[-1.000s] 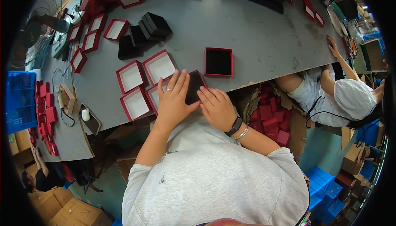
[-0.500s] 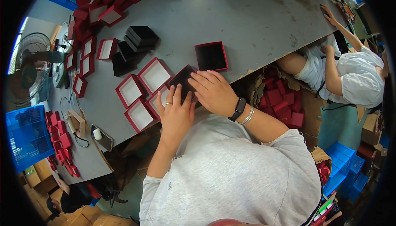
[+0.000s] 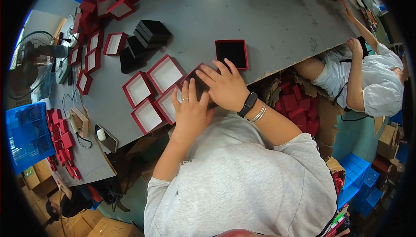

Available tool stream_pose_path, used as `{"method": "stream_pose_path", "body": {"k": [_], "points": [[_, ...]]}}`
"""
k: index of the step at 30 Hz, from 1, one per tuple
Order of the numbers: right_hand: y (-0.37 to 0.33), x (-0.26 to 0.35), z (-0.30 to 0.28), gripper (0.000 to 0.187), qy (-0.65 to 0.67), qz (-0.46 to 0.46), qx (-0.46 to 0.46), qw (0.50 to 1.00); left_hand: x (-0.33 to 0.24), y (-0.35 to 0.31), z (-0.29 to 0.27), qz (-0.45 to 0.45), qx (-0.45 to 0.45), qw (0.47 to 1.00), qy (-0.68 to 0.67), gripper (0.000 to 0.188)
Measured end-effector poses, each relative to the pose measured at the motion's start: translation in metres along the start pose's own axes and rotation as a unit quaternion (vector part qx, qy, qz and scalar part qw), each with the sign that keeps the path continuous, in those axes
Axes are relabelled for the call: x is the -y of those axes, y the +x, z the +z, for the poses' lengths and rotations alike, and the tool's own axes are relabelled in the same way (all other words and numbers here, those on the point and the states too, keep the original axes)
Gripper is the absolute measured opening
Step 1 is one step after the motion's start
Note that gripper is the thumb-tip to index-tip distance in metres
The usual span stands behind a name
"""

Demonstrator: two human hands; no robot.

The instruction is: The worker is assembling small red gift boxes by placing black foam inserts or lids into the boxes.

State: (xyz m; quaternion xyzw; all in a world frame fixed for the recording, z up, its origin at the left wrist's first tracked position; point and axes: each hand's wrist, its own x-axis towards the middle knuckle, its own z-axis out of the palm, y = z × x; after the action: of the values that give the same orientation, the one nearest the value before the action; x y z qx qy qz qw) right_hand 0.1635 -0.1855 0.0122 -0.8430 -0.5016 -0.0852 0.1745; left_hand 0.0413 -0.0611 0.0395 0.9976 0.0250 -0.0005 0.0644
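Hands (image 3: 208, 96) pressing, seemingly, dark insert (image 3: 198, 83) into box.

Both hands rest on a box (image 3: 197, 83) at the counter's (image 3: 277, 25) near edge, the left hand (image 3: 190, 113) nearer the person, the right hand (image 3: 225, 87) to its right. Open trays (image 3: 154, 92) lie just left of the box. A lined box (image 3: 232, 54) sits behind the right hand. Stacked inserts (image 3: 145, 40) stand farther back left.

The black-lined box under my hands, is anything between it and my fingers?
Nothing visible does. The right hand lies flat on the black-lined box, and the left hand presses on its near edge. The white-lined trays beside it and the open box behind lie apart from the hands.
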Motion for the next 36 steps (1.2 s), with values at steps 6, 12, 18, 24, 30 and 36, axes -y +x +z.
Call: {"method": "stream_pose_path", "body": {"k": [6, 12, 18, 24, 30, 36], "points": [[0.002, -0.001, 0.000, 0.048, -0.023, -0.006, 0.035, 0.999, -0.002, 0.007, 0.018, -0.003, -0.013, 0.999, 0.044, 0.078], [-0.004, -0.014, -0.004, 0.048, -0.016, -0.006, 0.021, 1.000, 0.001, 0.005, 0.012, 0.010, -0.046, 0.999, -0.009, 0.069], [-0.009, -0.072, -0.015, 0.047, -0.088, 0.076, 0.008, 0.993, 0.022, -0.030, -0.004, -0.009, -0.150, 0.983, -0.107, 0.048], [-0.002, -0.152, -0.009, 0.039, -0.139, 0.121, -0.040, 0.982, 0.052, -0.068, 0.005, -0.141, -0.175, 0.970, -0.087, 0.043], [0.025, -0.128, -0.018, 0.026, -0.070, 0.100, -0.151, 0.981, 0.050, -0.071, 0.019, -0.135, -0.150, 0.973, -0.108, 0.033], [0.051, -0.022, -0.007, 0.036, 0.146, -0.039, -0.045, 0.987, 0.032, -0.055, 0.029, -0.083, -0.146, 0.981, -0.095, 0.033]]}}
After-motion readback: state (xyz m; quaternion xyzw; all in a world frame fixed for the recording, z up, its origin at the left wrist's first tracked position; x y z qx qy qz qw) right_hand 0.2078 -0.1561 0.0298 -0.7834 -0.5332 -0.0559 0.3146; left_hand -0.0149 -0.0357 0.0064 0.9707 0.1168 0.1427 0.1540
